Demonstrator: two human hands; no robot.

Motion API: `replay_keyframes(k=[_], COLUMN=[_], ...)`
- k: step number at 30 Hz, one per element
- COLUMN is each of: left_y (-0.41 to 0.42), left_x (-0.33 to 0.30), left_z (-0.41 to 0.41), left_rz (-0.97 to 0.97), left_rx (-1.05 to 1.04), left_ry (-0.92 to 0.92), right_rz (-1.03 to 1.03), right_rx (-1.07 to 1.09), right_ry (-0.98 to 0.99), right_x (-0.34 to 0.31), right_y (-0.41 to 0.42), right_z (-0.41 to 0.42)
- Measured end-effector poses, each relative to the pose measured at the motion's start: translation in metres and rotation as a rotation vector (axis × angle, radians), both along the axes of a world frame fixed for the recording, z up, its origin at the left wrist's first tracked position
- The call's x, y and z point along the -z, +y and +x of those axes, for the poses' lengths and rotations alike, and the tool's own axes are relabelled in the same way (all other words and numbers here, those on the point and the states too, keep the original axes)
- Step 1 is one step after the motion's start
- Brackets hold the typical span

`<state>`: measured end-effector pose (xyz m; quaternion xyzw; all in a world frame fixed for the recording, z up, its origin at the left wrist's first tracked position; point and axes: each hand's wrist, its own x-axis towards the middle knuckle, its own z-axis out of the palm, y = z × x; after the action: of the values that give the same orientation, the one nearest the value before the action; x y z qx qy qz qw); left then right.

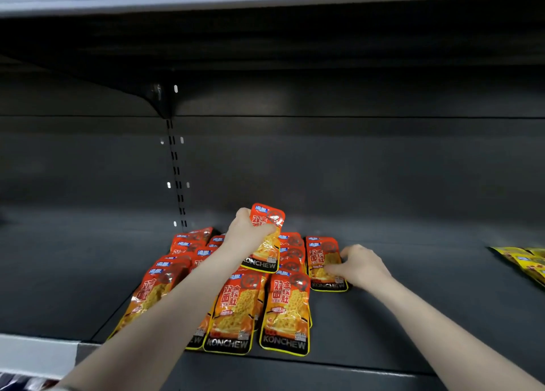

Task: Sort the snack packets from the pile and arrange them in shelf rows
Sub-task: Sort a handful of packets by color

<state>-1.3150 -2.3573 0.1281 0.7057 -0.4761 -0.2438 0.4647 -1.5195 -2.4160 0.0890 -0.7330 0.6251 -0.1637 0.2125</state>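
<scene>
So your left hand (249, 232) is up above the rows, fingers curled tight round the middle of one glossy orange-red plastic snack packet with a black KONCHEW band at the bottom (265, 240). That held packet stands roughly upright, top edge poking above your knuckles, black band hanging below your wrist, clear of the packets under it.

Your right hand (358, 265) is lower and off to the right, palm down on the dark grey metal shelf (413, 317). Its fingertips are pressing on the right edge of the rightmost stack of matching orange-red packets (323, 262), fingers bent but not wrapped round anything, from what I can see. That stack lies flat, just left of your right hand and just below-right of the held packet.

Between your two forearms, nearer you, two more columns of the same packets (259, 308) lie flat and overlapping, black bands towards the shelf's front edge. Another overlapping column (165, 281) sits left of your left forearm, partly hidden under it.

Way out to the right of your right hand, well apart, a few yellow plastic packets (528, 262) lie at the frame edge.
</scene>
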Motion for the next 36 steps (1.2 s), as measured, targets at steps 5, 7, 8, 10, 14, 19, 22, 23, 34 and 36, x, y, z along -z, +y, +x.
replay_keyframes(k=[5,7,8,10,14,19,22,23,34,36], left_y=[-0.004,-0.006,-0.006,-0.006,-0.005,-0.002,0.001,0.001,-0.022,-0.028], left_x=[-0.002,-0.002,-0.002,-0.002,-0.001,0.002,0.004,0.004,0.001,0.006], left_z=[-0.003,-0.004,-0.005,-0.007,-0.015,-0.033,-0.048,-0.053,-0.072,-0.07], left_rz=[0.012,0.017,0.02,0.029,0.035,0.034,0.032,0.031,0.02,0.03], left_rx=[0.016,0.025,0.034,0.061,0.127,0.194,0.252,0.278,0.36,0.357], left_ry=[0.045,0.052,0.055,0.057,0.037,0.05,0.024,0.003,-0.358,-0.414], right_rz=[-0.033,-0.028,-0.024,-0.026,-0.049,-0.065,-0.05,-0.044,-0.081,-0.103], right_rx=[0.013,0.013,0.015,0.033,0.129,0.227,0.254,0.256,0.231,0.231], right_ry=[0.035,0.031,0.015,-0.046,-0.157,-0.217,-0.232,-0.232,-0.222,-0.211], right_x=[-0.003,-0.003,-0.002,-0.001,-0.002,-0.005,-0.003,-0.003,0.009,0.013], right_y=[0.002,0.0,-0.001,-0.002,0.0,0.004,0.007,0.007,-0.005,-0.006], right_z=[0.006,0.004,0.002,-0.004,-0.03,-0.071,-0.091,-0.095,-0.113,-0.114])
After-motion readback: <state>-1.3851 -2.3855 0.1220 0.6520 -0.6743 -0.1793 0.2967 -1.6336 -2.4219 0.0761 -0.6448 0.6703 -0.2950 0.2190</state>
